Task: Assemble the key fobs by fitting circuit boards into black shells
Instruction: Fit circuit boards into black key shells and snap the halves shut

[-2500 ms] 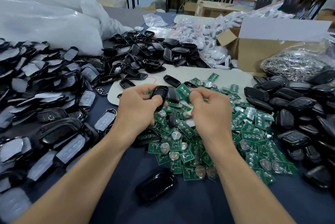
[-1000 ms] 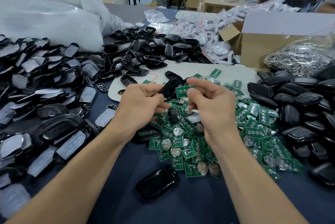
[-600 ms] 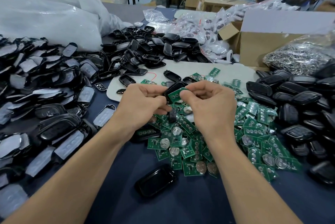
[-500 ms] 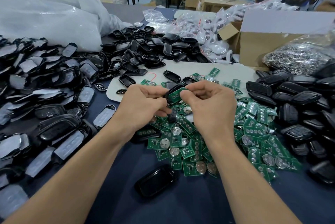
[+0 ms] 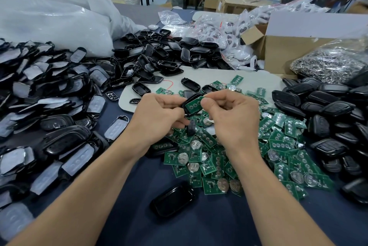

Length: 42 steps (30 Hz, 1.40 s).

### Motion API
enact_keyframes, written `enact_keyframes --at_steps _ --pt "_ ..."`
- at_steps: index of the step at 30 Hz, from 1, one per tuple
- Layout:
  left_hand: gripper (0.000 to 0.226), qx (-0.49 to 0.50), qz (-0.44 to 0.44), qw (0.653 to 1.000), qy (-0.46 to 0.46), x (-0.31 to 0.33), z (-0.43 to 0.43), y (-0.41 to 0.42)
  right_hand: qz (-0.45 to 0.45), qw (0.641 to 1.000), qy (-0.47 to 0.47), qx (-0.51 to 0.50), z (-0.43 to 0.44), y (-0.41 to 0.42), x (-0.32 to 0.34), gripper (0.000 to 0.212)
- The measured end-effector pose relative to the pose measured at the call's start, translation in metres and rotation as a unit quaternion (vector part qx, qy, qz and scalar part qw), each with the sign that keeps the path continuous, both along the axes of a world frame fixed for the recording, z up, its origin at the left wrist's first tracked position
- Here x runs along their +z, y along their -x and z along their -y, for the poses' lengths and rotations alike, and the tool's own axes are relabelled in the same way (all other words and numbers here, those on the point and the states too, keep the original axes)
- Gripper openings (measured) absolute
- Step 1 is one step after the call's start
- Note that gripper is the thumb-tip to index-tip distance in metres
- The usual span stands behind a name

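From the head view, both your forearms reach forward and angle inward, so that your hands meet above the heap of green circuit boards (image 5: pixel 229 146) on the dark blue table (image 5: pixel 199 225). Your left hand (image 5: pixel 159 112) curls its fingers round the near end of a black shell (image 5: pixel 191 112), tilting its open side toward you. Your right hand (image 5: pixel 233 114) pinches the far edge of the circuit board (image 5: pixel 194 104) lying inside that shell, thumb on its face, other fingers bent.
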<state>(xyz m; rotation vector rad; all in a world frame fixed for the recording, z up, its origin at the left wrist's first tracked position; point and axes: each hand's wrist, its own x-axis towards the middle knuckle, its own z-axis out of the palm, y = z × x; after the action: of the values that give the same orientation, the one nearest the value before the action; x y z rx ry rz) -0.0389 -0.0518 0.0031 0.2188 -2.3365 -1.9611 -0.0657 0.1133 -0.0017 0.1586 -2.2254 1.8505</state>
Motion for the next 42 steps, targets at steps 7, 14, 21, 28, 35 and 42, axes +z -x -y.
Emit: enact_keyframes --at_steps 7,14,21,28,35,42 --pt "0.050 -0.002 -0.009 1.000 0.014 0.001 -0.001 -0.002 -0.002 1.000 -0.027 -0.002 0.001 -0.001 -0.001 0.017" --pt "0.049 -0.003 -0.048 0.999 -0.002 0.004 -0.004 -0.004 -0.020 0.997 -0.069 -0.019 0.004 -0.005 0.001 0.016" --pt "0.027 0.044 -0.042 0.998 -0.010 -0.002 -0.003 -0.002 -0.036 0.994 -0.095 -0.043 0.009 -0.011 0.005 0.017" --pt "0.027 0.060 -0.040 0.997 -0.033 -0.003 -0.004 -0.001 -0.046 0.988 -0.121 -0.088 0.012 -0.012 0.003 0.019" --pt "0.023 0.012 -0.065 0.998 -0.015 -0.002 -0.002 -0.002 0.044 0.998 -0.038 0.027 0.010 -0.008 0.000 0.009" --pt "0.028 0.019 -0.062 0.997 0.051 0.002 -0.001 -0.001 0.039 0.997 -0.012 0.062 0.011 -0.009 0.000 0.013"
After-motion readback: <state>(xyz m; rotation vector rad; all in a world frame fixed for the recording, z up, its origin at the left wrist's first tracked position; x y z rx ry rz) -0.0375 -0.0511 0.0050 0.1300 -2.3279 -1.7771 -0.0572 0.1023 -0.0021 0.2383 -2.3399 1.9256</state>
